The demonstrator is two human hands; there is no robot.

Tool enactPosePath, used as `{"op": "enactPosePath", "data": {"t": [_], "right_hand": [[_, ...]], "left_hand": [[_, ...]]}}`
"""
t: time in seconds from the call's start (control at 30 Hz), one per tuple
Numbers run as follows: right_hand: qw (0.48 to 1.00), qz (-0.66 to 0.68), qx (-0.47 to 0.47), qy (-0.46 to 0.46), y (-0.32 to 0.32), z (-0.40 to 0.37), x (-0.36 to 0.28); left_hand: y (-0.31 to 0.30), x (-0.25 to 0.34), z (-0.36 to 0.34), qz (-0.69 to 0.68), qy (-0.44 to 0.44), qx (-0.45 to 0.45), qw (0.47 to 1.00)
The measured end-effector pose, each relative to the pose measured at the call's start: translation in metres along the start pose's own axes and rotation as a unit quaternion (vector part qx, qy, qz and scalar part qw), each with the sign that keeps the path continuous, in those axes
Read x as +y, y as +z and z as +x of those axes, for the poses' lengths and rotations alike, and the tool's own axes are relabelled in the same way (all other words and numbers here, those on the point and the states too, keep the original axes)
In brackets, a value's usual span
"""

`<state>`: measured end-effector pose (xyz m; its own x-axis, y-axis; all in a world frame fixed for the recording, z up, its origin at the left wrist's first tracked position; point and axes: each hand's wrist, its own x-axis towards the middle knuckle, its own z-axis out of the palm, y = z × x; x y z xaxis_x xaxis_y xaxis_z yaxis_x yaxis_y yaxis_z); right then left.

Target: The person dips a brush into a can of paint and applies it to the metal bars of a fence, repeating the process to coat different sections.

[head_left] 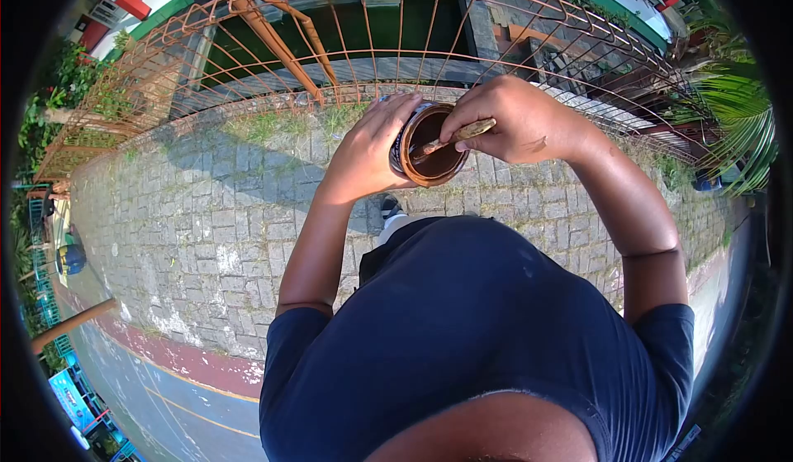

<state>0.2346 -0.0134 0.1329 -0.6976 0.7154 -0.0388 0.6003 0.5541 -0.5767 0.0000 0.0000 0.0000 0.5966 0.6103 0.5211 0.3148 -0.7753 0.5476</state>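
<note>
Though open, tin [435, 164] between left fingers [393, 116]

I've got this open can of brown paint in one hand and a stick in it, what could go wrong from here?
1. The can is open and gripped only by your left hand in mid-air; a hard stir could tip it, spilling onto the paving or your dark shirt.
2. The stick in your right hand looks coated, so lifting it out may drip paint.

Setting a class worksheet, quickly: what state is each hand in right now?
Left hand: closed around the side of an open can.
Right hand: closed on a stick whose end reaches into the can.
</note>
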Motion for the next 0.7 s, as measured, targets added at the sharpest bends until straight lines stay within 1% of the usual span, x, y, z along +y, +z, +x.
{"op": "enactPosePath", "data": {"t": [0.1, 0.17, 0.27, 0.37, 0.5, 0.53, 0.67, 0.7], "right_hand": [[1.000, -0.004, 0.001, -0.002, -0.005, 0.000, 0.000], [1.000, -0.013, -0.017, -0.008, -0.005, -0.001, 0.001], [1.000, 0.013, 0.017, -0.023, -0.006, 0.000, 0.006], [0.996, 0.073, 0.057, 0.019, -0.012, -0.003, 0.008], [0.988, 0.055, 0.126, 0.078, -0.004, -0.015, 0.018], [0.983, 0.065, 0.131, 0.110, -0.001, -0.019, 0.020], [0.964, 0.071, 0.181, 0.180, 0.004, -0.030, 0.033], [0.950, 0.122, 0.198, 0.207, 0.005, -0.029, 0.036]], "left_hand": [[0.001, -0.002, 0.004, -0.003, -0.003, -0.004, 1.000], [0.006, -0.003, 0.002, -0.020, -0.012, -0.004, 1.000], [0.007, -0.012, 0.004, -0.020, -0.015, -0.002, 1.000], [0.008, -0.024, 0.001, 0.009, -0.029, 0.008, 0.999], [0.000, -0.045, -0.003, 0.021, -0.074, 0.001, 0.997], [0.001, -0.053, -0.004, 0.016, -0.081, -0.001, 0.997], [0.001, -0.070, -0.001, 0.001, -0.107, -0.009, 0.994], [0.001, -0.074, 0.001, 0.000, -0.107, -0.009, 0.994]]}}
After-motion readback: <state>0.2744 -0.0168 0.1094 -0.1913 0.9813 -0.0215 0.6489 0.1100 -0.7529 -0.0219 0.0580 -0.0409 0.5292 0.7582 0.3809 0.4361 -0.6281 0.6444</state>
